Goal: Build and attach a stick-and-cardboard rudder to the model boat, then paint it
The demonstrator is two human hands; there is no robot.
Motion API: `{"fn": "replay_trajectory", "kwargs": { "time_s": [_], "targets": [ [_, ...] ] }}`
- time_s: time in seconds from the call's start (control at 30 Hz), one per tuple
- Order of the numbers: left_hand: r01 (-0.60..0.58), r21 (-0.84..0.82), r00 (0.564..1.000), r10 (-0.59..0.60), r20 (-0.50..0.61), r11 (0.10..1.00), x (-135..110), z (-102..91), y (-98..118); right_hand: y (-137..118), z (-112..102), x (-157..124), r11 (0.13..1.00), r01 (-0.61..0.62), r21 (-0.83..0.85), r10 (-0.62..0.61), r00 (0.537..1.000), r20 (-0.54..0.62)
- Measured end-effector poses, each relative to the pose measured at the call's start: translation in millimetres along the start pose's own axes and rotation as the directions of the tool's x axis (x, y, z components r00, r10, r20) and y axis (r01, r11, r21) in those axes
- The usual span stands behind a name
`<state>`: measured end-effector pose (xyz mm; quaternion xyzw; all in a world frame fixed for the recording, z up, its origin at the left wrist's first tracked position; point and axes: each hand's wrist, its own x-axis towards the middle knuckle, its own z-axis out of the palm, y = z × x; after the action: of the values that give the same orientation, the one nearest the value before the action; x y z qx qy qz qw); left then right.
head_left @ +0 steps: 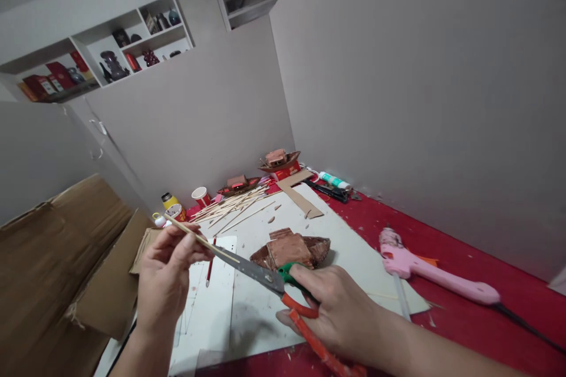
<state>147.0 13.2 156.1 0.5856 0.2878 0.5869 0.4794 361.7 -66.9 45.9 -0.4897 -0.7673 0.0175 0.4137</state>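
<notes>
A thin wooden stick is pinched in my left hand, raised above the white board. My right hand grips scissors by their green and orange handles. The blades lie along the lower end of the stick, touching or nearly so; whether they are parted I cannot tell. Just behind my right hand sits a small brown model boat with a curved roof, on the white board. Under the stick, a red pencil rests on a sheet with drawn lines.
A pink glue gun lies on the red table at right. Behind are loose sticks, two more model boats, a cardboard strip, a paper cup and a green-white tube. Cardboard boxes stand at left.
</notes>
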Motion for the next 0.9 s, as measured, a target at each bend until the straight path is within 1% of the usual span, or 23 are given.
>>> {"fn": "replay_trajectory", "kwargs": {
  "time_s": [0.07, 0.13, 0.27, 0.43, 0.63, 0.77, 0.9],
  "targets": [
    [-0.043, -0.011, 0.999, 0.043, -0.019, 0.999, 4, -2.4, 2, 0, 0, -1, 0.999, -0.037, 0.028, 0.037, 0.999, 0.024],
    [-0.064, -0.014, 0.998, 0.064, -0.001, 0.998, 5, -3.0, 2, 0, 0, -2, 0.996, -0.079, 0.046, 0.077, 0.995, 0.056],
    [-0.047, 0.007, 0.999, 0.047, 0.025, 0.999, 4, -0.1, -1, 1, 2, -3, 0.992, -0.118, 0.044, 0.112, 0.988, 0.110],
    [-0.045, -0.024, 0.998, 0.046, 0.037, 0.999, 1, 4.7, -7, 4, 9, -6, 0.992, -0.117, 0.047, 0.111, 0.988, 0.109],
    [-0.066, -0.037, 0.997, 0.068, 0.038, 0.997, -4, 5.1, -7, -3, 16, -12, 0.978, -0.098, 0.186, 0.081, 0.992, 0.101],
    [-0.062, -0.067, 0.997, 0.065, 0.036, 0.996, -6, 5.3, -5, -10, 18, -13, 0.949, -0.169, 0.265, 0.134, 0.981, 0.143],
    [-0.045, -0.089, 0.998, 0.049, 0.043, 0.995, -8, 8.7, -8, -13, 20, -12, 0.916, -0.249, 0.316, 0.201, 0.963, 0.179]
  ]
}}
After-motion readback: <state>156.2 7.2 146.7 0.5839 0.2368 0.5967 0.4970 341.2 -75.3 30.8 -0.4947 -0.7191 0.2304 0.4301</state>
